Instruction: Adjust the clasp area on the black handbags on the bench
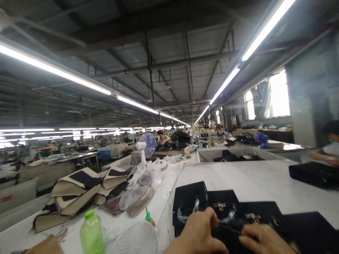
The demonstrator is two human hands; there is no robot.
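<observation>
Low in the view, my left hand (198, 231) and my right hand (265, 239) are closed on the edge of a black bag (228, 239). A thin dark edge or strip runs between my fingertips; its lower part falls outside the view. Right behind my hands, several black bags lie overlapping on the white table (233, 176). Gold-coloured clasps (219, 205) show on some of them. Clear plastic wrapping (182, 214) covers a handle close to my left hand.
At left are a green bottle (91, 233), a white fan grille (136, 240), clear plastic (137, 197) and stacked beige-and-black panels (76, 192). A blue-and-white fan (148, 144) stands behind. Another person (331, 150) sits at right by a black bag (314, 173).
</observation>
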